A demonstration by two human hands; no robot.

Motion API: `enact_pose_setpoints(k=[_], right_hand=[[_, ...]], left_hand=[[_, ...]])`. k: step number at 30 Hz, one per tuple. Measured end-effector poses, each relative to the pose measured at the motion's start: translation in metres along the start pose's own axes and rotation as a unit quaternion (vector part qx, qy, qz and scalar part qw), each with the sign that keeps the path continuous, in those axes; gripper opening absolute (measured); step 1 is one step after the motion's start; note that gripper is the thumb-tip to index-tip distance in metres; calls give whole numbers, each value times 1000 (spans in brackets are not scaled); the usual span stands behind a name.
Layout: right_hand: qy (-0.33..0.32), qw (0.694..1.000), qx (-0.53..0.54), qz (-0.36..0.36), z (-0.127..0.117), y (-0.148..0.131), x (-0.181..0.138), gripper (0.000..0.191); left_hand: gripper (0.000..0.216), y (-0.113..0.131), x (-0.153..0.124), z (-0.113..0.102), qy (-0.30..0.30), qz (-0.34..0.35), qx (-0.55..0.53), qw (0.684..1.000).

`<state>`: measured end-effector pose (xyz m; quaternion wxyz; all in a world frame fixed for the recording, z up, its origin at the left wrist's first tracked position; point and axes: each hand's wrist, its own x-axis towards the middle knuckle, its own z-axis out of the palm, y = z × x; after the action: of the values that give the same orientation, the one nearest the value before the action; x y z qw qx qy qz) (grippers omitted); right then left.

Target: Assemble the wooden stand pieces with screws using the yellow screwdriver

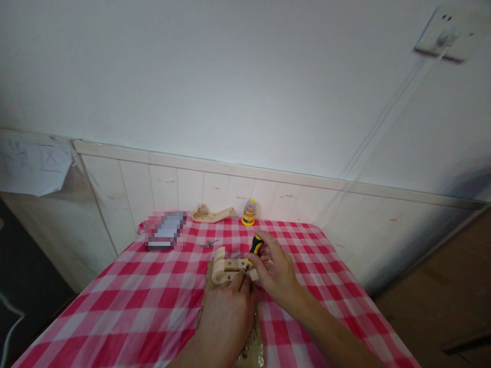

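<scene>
1. Take the screwdriver's tip as your clock's centre, twelve toward the wall: out at ten o'clock, a flat device [166, 230], blurred over, lies on the checked tabletop [153, 291].
2. Nearer in, also about ten, a small heap of screws [209, 244] lies crossed, well clear of your fingers.
3. At eleven, against the wall, there's a loose curved wooden piece [210, 219], touched by neither hand.
4. Now the centre of the action! The wooden assembly [230, 264] lies on a brown pad [205, 294], long axis roughly nine to three, curled end at nine, its far end partly behind your right hand.
5. In from seven comes your left hand [232, 301], fingers bent down onto the wood right beside the tip; whether they pinch anything there, you can't tell from this angle.
6. Straight up at twelve stands the yellow-capped bit case [249, 212], apart from everything else.
7. And here's the key line: the screwdriver [255, 248] leans from one o'clock at the handle to seven at the tip, slanting across the assembly.
8. At three, your right hand [278, 268] has that handle, thumb and fingers closed round it; your left is nearer the tip.
</scene>
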<state>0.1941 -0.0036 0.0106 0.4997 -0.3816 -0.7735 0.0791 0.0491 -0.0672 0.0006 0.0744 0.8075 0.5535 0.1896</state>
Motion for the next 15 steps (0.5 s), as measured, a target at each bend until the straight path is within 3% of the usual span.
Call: enact_pose_setpoints(k=[15], right_hand=[[20,999,-8,-29,0,1,0,48]], left_hand=[[35,2,0,-3,-11,-22,-5,1000]])
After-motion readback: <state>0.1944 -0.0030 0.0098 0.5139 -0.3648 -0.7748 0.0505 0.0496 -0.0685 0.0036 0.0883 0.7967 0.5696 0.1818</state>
